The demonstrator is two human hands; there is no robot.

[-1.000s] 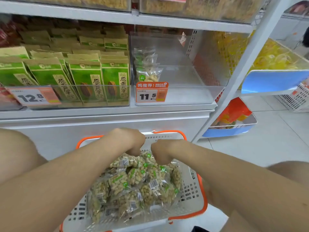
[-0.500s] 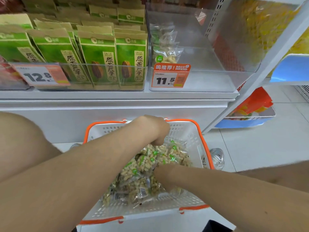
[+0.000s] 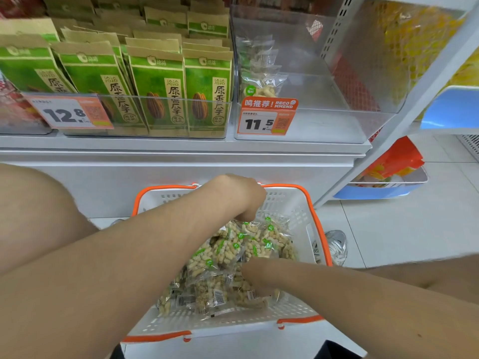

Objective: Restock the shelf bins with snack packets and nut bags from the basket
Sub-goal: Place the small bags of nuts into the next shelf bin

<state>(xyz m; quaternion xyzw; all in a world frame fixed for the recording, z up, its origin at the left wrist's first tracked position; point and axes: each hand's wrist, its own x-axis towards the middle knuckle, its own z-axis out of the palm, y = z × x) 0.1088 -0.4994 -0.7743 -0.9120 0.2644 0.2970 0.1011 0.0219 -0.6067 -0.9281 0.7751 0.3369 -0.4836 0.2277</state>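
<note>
Both your bare arms reach down into a white perforated plastic basket with orange rim (image 3: pixel 315 218) on the floor below the shelf. Your left hand (image 3: pixel 239 194) is clenched, its grip pinching the top of a clear bag of pale nuts with green label (image 3: pixel 269 235). Your right hand (image 3: pixel 255 272) is buried in the heap of clear nut bags (image 3: pixel 207 288); its grip seems closed, though I cannot tell. Above, the clear plastic shelf bin (image 3: pixel 363 99) holds few bags.
</note>
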